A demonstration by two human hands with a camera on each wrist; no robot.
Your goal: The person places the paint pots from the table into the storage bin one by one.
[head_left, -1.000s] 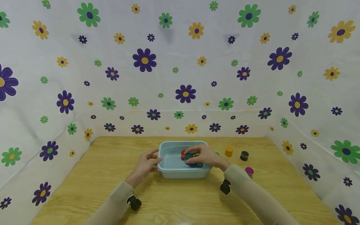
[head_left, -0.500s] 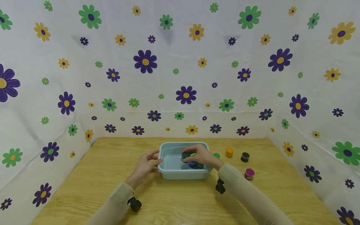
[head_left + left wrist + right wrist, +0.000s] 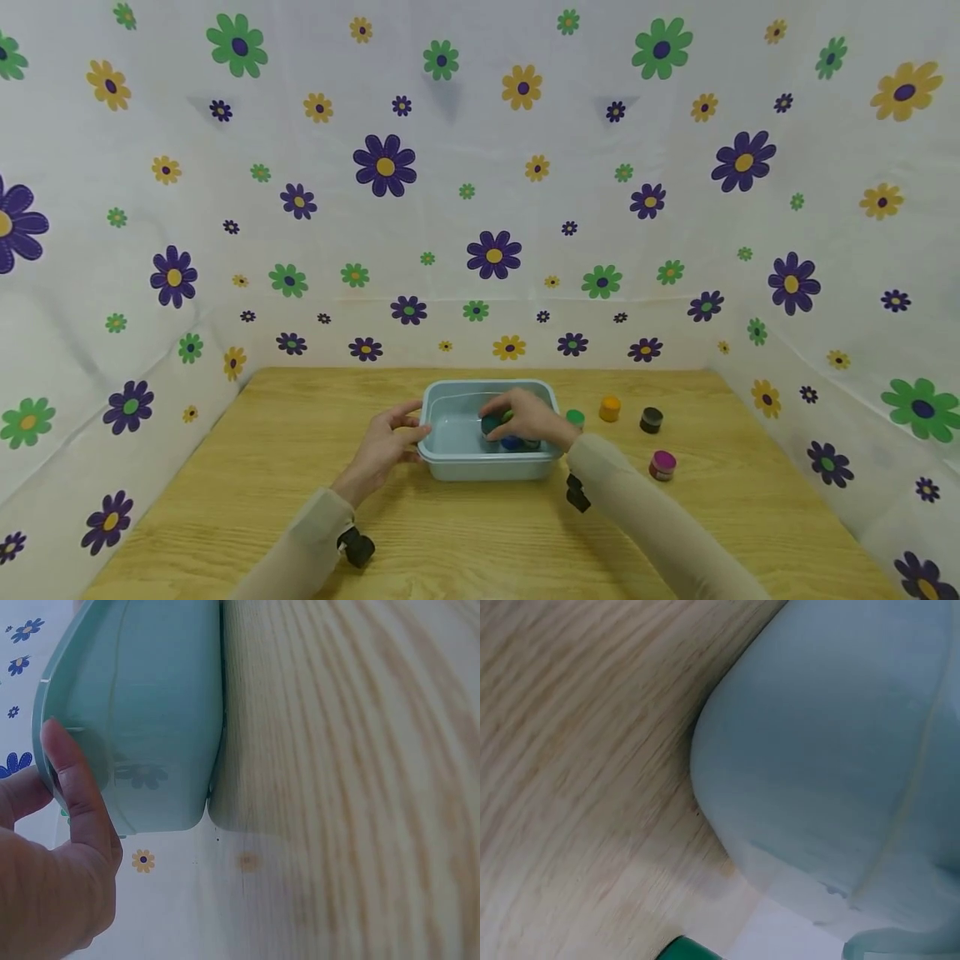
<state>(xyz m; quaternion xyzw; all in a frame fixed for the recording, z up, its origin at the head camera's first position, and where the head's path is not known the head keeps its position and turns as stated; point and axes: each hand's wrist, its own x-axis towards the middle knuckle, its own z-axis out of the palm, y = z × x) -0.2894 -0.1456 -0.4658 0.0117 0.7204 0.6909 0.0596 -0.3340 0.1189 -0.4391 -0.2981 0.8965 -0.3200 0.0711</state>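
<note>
A pale blue plastic tub (image 3: 491,469) stands on the wooden table. My left hand (image 3: 378,446) grips its left end, thumb and fingers at the rim, as the left wrist view also shows at the tub wall (image 3: 157,690). Reaching over the right side, my right hand (image 3: 536,419) holds a small jar with a dark teal lid (image 3: 491,426) low inside the tub. Beside that jar lies a blue-lidded jar (image 3: 512,442), and a bright green bit (image 3: 507,415) shows under the fingers. The right wrist view has only the tub's outer wall (image 3: 817,765), without the hand.
Right of the tub stand jars with green (image 3: 575,417), orange (image 3: 610,408), black (image 3: 651,420) and magenta (image 3: 663,465) lids. A flower-printed white cloth (image 3: 420,225) encloses the table (image 3: 315,417) at the back and sides.
My right hand has shifted left and lower in the tub with the teal-lidded jar. A red jar seen earlier is hidden now, while the green jar outside shows more. My left hand keeps its grip.
</note>
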